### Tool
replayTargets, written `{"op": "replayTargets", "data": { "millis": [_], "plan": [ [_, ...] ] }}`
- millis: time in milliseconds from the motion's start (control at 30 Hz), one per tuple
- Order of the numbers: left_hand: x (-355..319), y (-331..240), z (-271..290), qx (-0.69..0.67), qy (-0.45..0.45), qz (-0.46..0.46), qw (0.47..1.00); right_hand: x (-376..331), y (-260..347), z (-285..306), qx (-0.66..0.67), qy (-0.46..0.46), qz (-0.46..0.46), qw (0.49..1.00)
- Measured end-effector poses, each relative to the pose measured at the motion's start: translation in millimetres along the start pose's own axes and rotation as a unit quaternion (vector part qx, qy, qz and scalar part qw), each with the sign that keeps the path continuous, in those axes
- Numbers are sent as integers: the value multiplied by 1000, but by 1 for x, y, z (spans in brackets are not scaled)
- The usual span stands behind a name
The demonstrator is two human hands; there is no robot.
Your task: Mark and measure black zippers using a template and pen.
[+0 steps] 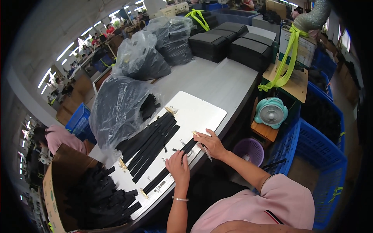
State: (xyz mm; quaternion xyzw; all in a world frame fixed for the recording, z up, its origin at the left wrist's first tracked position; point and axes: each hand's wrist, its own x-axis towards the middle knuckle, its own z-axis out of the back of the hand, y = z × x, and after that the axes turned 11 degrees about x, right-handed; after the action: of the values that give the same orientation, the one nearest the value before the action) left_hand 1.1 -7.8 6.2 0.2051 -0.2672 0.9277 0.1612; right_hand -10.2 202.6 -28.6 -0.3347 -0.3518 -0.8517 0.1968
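A white board (208, 106) lies on the table with one long black strap (158, 179) stretched along its near side, between small metal fittings. My left hand (178, 166) rests its fingertips on that strap, fingers lightly bent and apart. Farther along, my right hand (211, 144) is at the strap's far end, beside a small tan block, with a slim silvery pen (206, 152) held in its fingers. What the right fingertips touch is partly hidden. Several more black straps (155, 140) lie side by side on the board, left of my hands.
Clear plastic bags (116, 110) of dark goods stand along the table's left side. A cardboard box (54, 194) of black straps stands at the near left. Black stacks (211, 44) sit at the back. To the right are a teal fan (271, 112), purple basket (250, 151) and blue crates (318, 155).
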Motion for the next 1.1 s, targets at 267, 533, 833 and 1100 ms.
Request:
{"op": "replayTargets", "data": {
  "millis": [267,533,833,1100],
  "plan": [
    [17,0,-30,-13,-51,-15,999,2,5,3,6,10,-13,1000],
    [24,-4,-32,4,-57,-16,998,54,13,11,81,14,-66,994],
    [25,-5,-30,-11,-43,3,999,57,-9,-26,288,52,-211,932],
    [24,-6,-27,-2,-40,10,999,56,-7,-24,253,142,-196,937]
  ]
}}
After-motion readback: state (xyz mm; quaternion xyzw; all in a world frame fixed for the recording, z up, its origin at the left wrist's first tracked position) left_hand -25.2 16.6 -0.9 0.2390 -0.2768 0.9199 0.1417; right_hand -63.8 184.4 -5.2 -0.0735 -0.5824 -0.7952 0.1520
